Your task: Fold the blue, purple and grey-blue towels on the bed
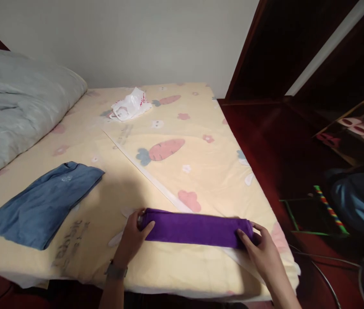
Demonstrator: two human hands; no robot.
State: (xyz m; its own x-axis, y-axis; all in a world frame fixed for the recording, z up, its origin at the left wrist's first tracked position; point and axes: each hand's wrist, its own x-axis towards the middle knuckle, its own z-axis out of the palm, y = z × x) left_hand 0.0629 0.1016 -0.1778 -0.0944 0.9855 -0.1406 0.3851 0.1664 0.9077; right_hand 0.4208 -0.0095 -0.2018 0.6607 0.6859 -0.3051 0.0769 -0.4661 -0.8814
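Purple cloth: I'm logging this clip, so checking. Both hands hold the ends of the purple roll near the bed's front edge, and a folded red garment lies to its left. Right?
Not quite. The head view shows the folded garment is blue, not red. The rest holds: the left hand and right hand hold the ends of the purple roll near the front edge of the bed.

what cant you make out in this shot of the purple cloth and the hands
Head view only:
- Purple cloth: both ends are covered by the left hand and right hand, so how it is folded or rolled is unclear.
- Grey print on the sheet: too faint to read.
- White bag: red marking too small to read.
- Shelf at right: dark, cut off by the frame edge.
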